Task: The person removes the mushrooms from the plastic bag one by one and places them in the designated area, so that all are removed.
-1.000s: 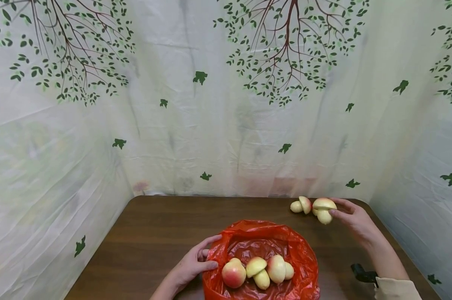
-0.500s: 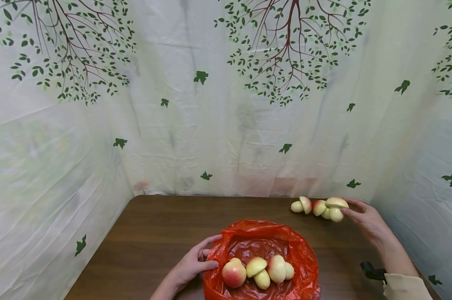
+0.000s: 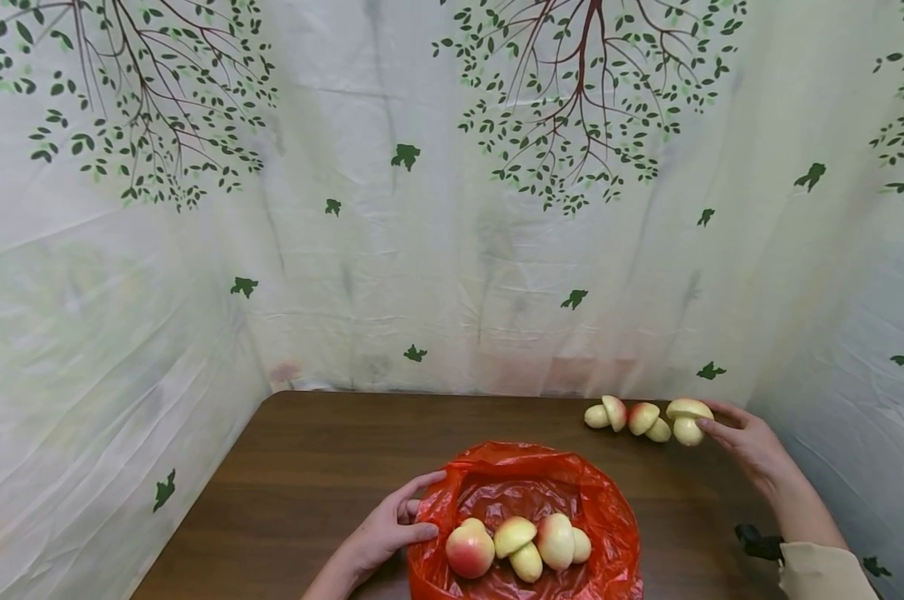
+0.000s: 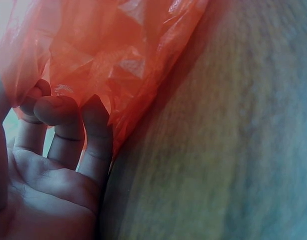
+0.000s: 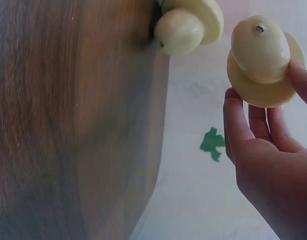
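An open red plastic bag (image 3: 616, 508) stands at the near edge of the head view. My left hand (image 3: 377, 529) pinches its left rim between thumb and fingers; in the left wrist view the thin red film (image 4: 103, 55) runs over the curled fingertips. Three toy mushrooms (image 3: 470, 552) with yellow and pink caps lie in the bag. At the table's far right corner my right hand (image 3: 755, 450) holds another toy mushroom (image 3: 689, 417) by its cap, stem toward me. In the right wrist view, this mushroom's pale stem (image 5: 261, 52) appears clear of the tabletop.
Two toy mushrooms, one farther left (image 3: 606, 413) and one nearer the held one (image 3: 649, 421), lie along the back edge of the brown wooden table (image 3: 309, 467). A white curtain (image 3: 422, 275) printed with branches and leaves hangs behind and at both sides.
My right hand has moved right with its mushroom, away from the second mushroom on the table, so a gap now shows between them. The left hand and bag have stayed in place.
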A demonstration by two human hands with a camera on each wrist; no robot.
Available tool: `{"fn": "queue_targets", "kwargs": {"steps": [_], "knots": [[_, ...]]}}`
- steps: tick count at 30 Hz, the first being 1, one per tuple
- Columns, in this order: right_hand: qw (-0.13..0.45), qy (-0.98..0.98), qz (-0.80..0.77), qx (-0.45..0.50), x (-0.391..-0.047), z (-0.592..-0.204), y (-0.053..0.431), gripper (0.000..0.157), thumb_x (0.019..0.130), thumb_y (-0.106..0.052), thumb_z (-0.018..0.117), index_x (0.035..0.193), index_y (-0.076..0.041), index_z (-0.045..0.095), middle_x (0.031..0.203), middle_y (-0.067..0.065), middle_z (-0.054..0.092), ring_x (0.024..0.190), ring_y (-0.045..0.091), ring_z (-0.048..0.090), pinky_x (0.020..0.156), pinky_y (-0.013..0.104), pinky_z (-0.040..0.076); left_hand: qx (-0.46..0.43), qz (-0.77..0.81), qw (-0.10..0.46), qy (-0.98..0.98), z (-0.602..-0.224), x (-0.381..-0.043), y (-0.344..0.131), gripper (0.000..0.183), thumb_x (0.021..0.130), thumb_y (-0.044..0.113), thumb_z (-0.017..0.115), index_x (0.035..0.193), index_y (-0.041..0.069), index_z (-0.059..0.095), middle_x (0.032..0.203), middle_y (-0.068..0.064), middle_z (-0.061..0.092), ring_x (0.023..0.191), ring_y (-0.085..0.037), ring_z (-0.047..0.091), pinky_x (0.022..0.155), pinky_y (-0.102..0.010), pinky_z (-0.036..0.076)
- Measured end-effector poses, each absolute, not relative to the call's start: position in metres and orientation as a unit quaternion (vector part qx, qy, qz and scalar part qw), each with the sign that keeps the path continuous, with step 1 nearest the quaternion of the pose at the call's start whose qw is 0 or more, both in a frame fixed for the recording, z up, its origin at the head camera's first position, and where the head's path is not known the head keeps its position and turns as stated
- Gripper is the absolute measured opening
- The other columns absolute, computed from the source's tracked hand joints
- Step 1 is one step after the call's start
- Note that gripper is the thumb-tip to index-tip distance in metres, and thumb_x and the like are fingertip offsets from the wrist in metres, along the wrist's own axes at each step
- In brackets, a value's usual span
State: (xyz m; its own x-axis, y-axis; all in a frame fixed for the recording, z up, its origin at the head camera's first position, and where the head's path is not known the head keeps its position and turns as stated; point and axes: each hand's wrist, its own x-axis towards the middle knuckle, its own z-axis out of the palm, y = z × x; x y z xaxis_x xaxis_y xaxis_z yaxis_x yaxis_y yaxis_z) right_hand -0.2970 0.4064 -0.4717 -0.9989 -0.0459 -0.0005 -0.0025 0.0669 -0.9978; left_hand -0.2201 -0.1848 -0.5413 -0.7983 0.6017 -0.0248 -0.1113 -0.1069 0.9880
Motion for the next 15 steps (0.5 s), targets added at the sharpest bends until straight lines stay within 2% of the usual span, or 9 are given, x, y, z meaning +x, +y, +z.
{"fn": "queue_targets", "kwargs": {"steps": [6,8,9,12,15], "knots": [[0.016,0.752,-0.659,-0.007,-0.304,-0.477,0.412,0.025,0.104,-0.015,0.070,0.111,-0.039,0.068,0.103,-0.031,0.063,0.096,-0.014,0.062,0.087,0.009,0.054,0.202,0.719,0.246,0.617,-0.542,-0.219,-0.185,0.074,0.105,0.007,0.064,0.168,0.006,0.025,0.113,-0.002,0.081,0.099,-0.012,0.079,0.085,-0.030,0.065],[0.018,0.770,-0.638,0.003,-0.306,-0.480,0.414,0.021,0.104,-0.021,0.071,0.120,-0.033,0.068,0.104,-0.033,0.059,0.096,-0.015,0.060,0.087,0.009,0.054,0.201,0.720,0.246,0.617,-0.543,-0.219,-0.185,0.074,0.105,0.007,0.064,0.168,0.006,0.025,0.113,-0.002,0.081,0.098,-0.012,0.079,0.085,-0.030,0.065],[0.018,0.779,-0.626,0.007,-0.308,-0.481,0.415,0.025,0.104,-0.023,0.071,0.128,-0.027,0.067,0.105,-0.033,0.057,0.096,-0.016,0.059,0.087,0.009,0.054,0.200,0.720,0.247,0.617,-0.543,-0.219,-0.185,0.074,0.105,0.007,0.064,0.168,0.006,0.025,0.113,-0.002,0.081,0.098,-0.012,0.079,0.085,-0.030,0.065],[0.021,0.799,-0.601,0.024,-0.312,-0.484,0.418,0.054,0.104,-0.027,0.070,0.148,-0.001,0.054,0.113,-0.026,0.053,0.095,-0.019,0.057,0.087,0.008,0.054,0.199,0.719,0.246,0.619,-0.543,-0.219,-0.186,0.074,0.105,0.008,0.065,0.168,0.006,0.025,0.113,-0.002,0.081,0.098,-0.011,0.078,0.084,-0.030,0.065],[0.026,0.816,-0.576,0.035,-0.315,-0.486,0.419,0.077,0.105,-0.030,0.068,0.156,0.016,0.033,0.128,-0.005,0.051,0.093,-0.021,0.054,0.086,0.008,0.053,0.200,0.718,0.245,0.620,-0.543,-0.219,-0.186,0.073,0.105,0.008,0.065,0.167,0.006,0.026,0.114,-0.002,0.081,0.098,-0.011,0.078,0.084,-0.029,0.065]]}}
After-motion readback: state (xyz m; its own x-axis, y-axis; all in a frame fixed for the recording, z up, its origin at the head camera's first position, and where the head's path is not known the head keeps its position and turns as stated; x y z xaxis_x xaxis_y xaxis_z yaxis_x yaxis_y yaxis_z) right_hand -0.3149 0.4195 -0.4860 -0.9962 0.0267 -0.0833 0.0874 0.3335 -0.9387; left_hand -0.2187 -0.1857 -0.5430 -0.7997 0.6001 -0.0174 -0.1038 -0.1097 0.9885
